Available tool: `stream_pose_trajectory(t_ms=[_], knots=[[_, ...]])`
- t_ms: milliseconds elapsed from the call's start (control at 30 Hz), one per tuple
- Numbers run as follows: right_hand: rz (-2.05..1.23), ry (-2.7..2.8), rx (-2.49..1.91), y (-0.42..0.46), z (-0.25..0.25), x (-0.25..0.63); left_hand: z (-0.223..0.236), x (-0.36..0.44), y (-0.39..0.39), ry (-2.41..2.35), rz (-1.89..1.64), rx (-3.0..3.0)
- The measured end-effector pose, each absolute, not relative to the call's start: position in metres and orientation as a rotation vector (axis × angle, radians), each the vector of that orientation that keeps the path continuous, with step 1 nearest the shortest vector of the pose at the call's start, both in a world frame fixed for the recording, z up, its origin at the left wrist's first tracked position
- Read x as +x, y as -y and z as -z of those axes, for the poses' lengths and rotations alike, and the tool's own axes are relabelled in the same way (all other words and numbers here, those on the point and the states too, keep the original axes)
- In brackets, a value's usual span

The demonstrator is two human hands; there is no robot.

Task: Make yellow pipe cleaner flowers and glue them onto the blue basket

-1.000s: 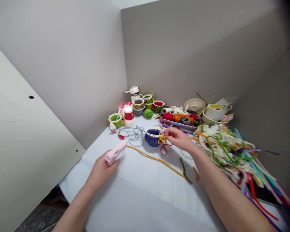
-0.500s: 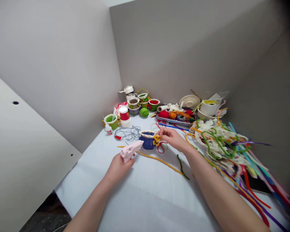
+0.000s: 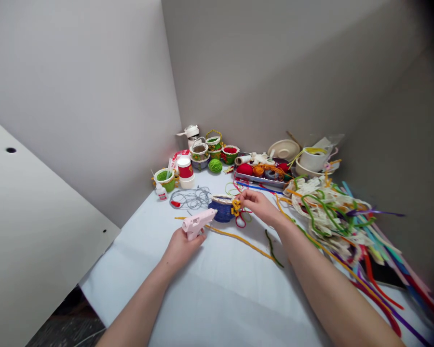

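My left hand (image 3: 183, 250) is wrapped round the grip of a pink hot glue gun (image 3: 198, 221), its nozzle pointing up and right. That nozzle is at the left side of a small blue woven basket (image 3: 222, 212) with a white braided rim. On the basket's right side sits a yellow flower-like trim (image 3: 236, 207). The closed fingers of my right hand (image 3: 255, 205) pinch the basket's right edge beside this trim; the exact contact is partly hidden. A yellow chenille cord (image 3: 242, 239) and a short dark green piece (image 3: 271, 246) lie in front.
Loose grey cord (image 3: 191, 197) lies left of the basket. Behind stand a glue bottle (image 3: 161, 192), a red-and-white jar (image 3: 185, 168), several small baskets (image 3: 230, 154) and a tray (image 3: 260, 180) of yarn. A heap of trims (image 3: 321, 207) covers the right side.
The blue basket and my right hand have shifted slightly right together. My left hand keeps the glue gun at the basket's left side. The view has tilted a little.
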State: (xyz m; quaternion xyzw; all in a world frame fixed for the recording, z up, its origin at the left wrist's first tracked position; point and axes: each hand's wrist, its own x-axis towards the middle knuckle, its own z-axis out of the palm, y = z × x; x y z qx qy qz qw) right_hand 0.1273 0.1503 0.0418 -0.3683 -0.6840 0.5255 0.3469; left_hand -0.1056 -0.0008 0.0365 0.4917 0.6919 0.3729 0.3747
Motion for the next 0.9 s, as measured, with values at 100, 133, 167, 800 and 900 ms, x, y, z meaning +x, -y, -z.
stream_pose_trajectory(t_ms=[100, 133, 167, 800, 900], knots=[[-1.359, 1.776, -0.962, -0.1497, -0.0421, 0.1276, -0.0372, -0.1056, 0.0, -1.767, -0.95, 1.254], [-1.358, 1.776, -0.963, -0.1496, -0.0422, 0.1277, -0.0374, -0.1057, 0.0, -1.766, -0.946, 1.252], [-1.357, 1.776, -0.965, -0.1496, -0.0423, 0.1277, -0.0376, -0.1058, 0.0001, -1.766, -0.942, 1.249], [-1.357, 1.782, -0.95, -0.1506, -0.042, 0.1277, -0.0372, -0.1047, -0.0027, -1.776, -0.942, 1.209], [-1.354, 1.785, -0.947, -0.1505, -0.0421, 0.1278, -0.038, -0.1043, -0.0028, -1.775, -0.945, 1.204]])
